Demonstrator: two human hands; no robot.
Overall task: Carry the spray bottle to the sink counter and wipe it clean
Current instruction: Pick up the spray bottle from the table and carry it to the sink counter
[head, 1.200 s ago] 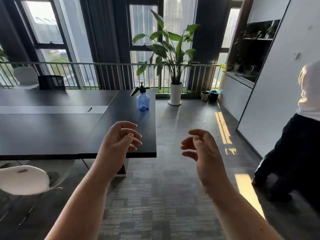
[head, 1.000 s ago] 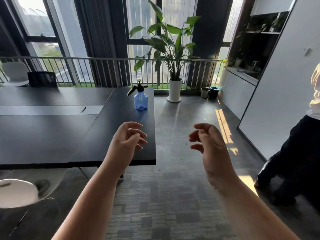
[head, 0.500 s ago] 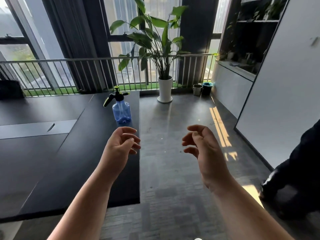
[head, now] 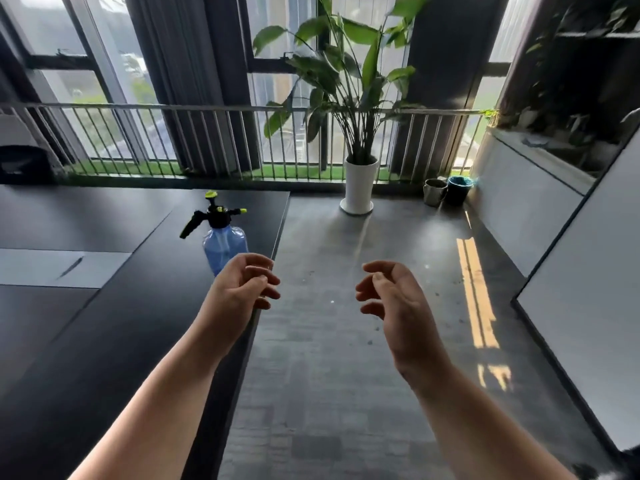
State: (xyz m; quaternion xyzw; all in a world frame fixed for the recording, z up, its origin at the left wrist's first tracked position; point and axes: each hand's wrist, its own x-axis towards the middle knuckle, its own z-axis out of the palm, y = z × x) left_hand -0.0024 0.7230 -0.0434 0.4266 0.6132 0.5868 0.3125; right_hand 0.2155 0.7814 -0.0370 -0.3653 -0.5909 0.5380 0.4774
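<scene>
A blue translucent spray bottle [head: 223, 245] with a black and yellow-green pump head stands upright on the black table [head: 104, 306], near the table's right edge. My left hand [head: 242, 289] hovers just in front of the bottle, fingers loosely curled, holding nothing and covering the bottle's lower right part. My right hand [head: 391, 296] is raised over the floor to the right of the table, fingers curled apart, empty. A white counter [head: 519, 202] with a dark recess above it runs along the right wall.
A tall potted plant [head: 358, 181] in a white pot stands on the floor by the window railing. Two small pots [head: 448, 190] sit beside the counter. A grey wall panel [head: 588, 237] lines the right side. Grey carpet stretches between table and wall.
The view has advanced toward the table's far end; the bottle now appears larger and right behind my left hand. The person at the right has almost dropped out of view. Both hands stay empty.
</scene>
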